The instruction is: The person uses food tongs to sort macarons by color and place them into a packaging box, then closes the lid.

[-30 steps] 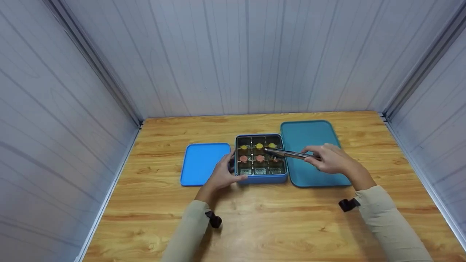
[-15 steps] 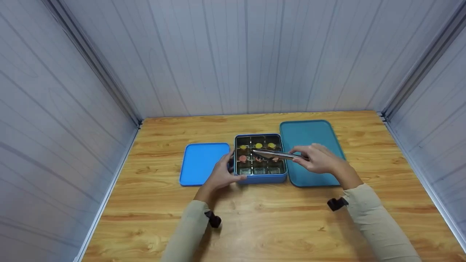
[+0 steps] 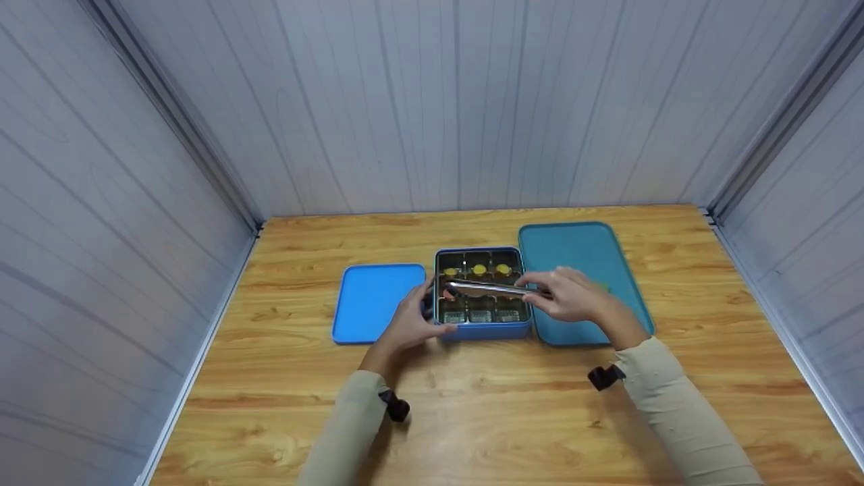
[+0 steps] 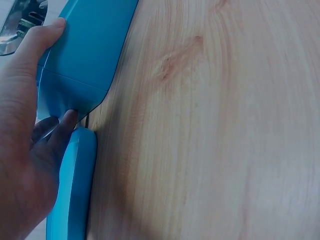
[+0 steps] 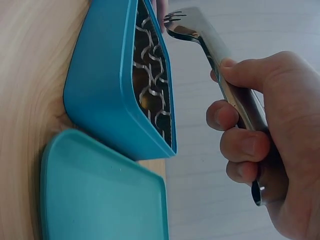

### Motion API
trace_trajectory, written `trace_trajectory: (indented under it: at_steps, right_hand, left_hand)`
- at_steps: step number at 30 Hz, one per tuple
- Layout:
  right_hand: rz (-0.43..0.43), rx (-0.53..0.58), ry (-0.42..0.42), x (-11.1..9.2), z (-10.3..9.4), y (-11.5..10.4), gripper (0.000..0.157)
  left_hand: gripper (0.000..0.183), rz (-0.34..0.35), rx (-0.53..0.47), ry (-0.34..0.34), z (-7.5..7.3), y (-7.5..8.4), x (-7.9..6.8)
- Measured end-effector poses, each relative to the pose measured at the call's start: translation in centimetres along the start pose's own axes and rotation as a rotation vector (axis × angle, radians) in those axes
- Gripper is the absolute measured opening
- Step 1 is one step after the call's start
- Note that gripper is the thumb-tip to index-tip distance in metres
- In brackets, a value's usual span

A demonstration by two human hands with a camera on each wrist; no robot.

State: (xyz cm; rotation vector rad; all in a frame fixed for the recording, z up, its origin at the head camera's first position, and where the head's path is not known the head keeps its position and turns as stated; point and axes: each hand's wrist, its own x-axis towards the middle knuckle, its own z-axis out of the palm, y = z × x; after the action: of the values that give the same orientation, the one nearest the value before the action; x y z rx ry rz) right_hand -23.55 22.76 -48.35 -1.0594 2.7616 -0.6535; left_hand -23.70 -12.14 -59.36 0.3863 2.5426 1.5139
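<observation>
A blue box [image 3: 493, 331] holds a dark insert divided into several cells. Yellow pieces [image 3: 478, 270] lie in its back row, and a reddish piece [image 3: 448, 295] shows at the left of the middle row. My left hand [image 3: 413, 322] holds the box's front left corner, thumb on the front and fingers against the side. In my right hand [image 3: 570, 295] I grip metal tongs [image 3: 496, 289]; the right wrist view shows their fork-like tip [image 5: 175, 17]. The tongs reach left across the middle row, hiding much of it. Whether they pinch anything is unclear.
Left of the box lies a flat bright-blue lid or tray [image 3: 378, 304]. A teal tray [image 3: 567, 250] touches or nearly touches the box's right side, with a small yellow-green patch partly hidden behind my right hand. Pale panel walls enclose the wooden table [image 3: 472, 412].
My right hand and the tongs have moved left over the box, from the right cells to the middle row's left cell. My left hand has stayed on the corner.
</observation>
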Motion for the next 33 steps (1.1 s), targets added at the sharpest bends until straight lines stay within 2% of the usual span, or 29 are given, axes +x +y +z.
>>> trace_trajectory:
  at_steps: [4,8,12,14,15,19,21,28,33]
  right_hand:
    - [0.016,-0.004,-0.009,0.4,0.3,-0.4,0.027]
    - [-0.006,-0.003,-0.002,0.6,1.0,-0.3,0.028]
    - [-0.013,0.000,-0.009,0.8,1.7,-0.2,0.030]
    - [-0.009,0.001,-0.012,0.8,2.0,-0.2,0.031]
    - [-0.007,0.000,-0.014,0.9,2.1,-0.2,0.032]
    - [0.001,-0.004,-0.022,0.8,2.5,-0.3,0.033]
    - [0.001,-0.005,-0.025,0.8,2.6,-0.3,0.033]
    - [-0.001,0.002,-0.028,0.8,2.7,-0.3,0.032]
    - [-0.002,0.012,-0.021,0.7,2.7,-0.1,0.033]
  left_hand:
    - [0.124,-0.002,0.006,0.006,0.1,-0.3,0.0]
    - [0.124,0.034,0.008,0.012,0.1,-0.9,0.3]
    - [0.127,0.042,0.010,0.015,0.1,-0.9,0.2]
    - [0.127,0.047,0.048,0.025,0.2,-1.6,0.5]
    - [0.129,0.033,0.040,0.018,0.1,-1.1,0.4]
    - [0.129,0.016,0.062,0.008,0.1,-1.1,0.3]
    - [0.130,0.000,0.039,-0.006,-0.1,-0.3,-0.1]
    - [0.121,-0.010,0.030,-0.014,-0.1,-0.1,-0.1]
    - [0.124,-0.004,0.010,-0.012,-0.1,-0.4,0.0]
